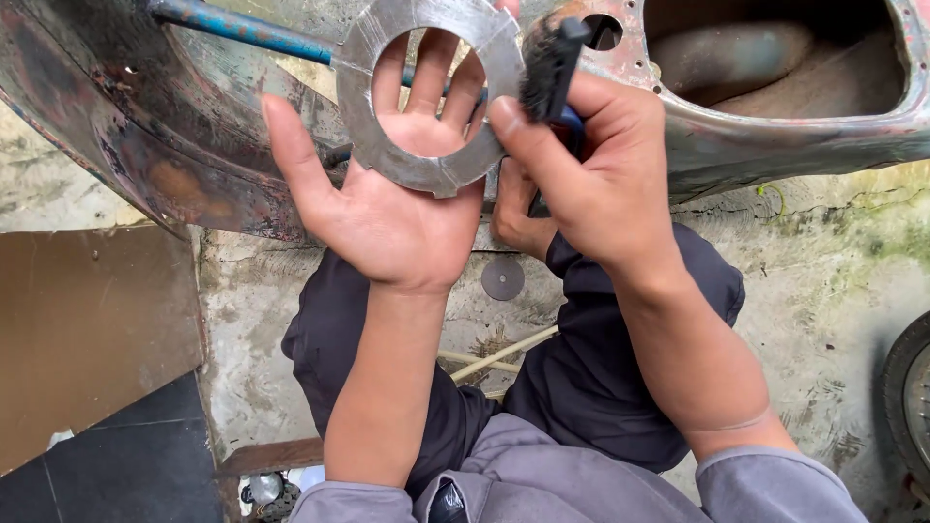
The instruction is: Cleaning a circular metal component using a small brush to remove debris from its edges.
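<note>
**Flat metal ring on an open palm, brush at its edge**

The left hand (pixel 402 199) lies open, palm up, fingers spread and straight, at the upper middle of the frame. On it rests the ring (pixel 431 92): a flat, dull grey metal disc with a wide round hole and small notches along its scuffed rim; the fingers show through the hole. The right hand (pixel 591 184) is curled tight around a dark-bristled brush (pixel 549 66), whose bristles touch the ring's right edge. Behind, across the top, a rusty, paint-flaked metal body (pixel 165 145) curves, with a blue rod (pixel 242 29) upper left. Below lies rough, stained concrete (pixel 823 291), with a small grey disc (pixel 503 278) between the knees, and a tyre (pixel 911 397) at the right edge.
</note>
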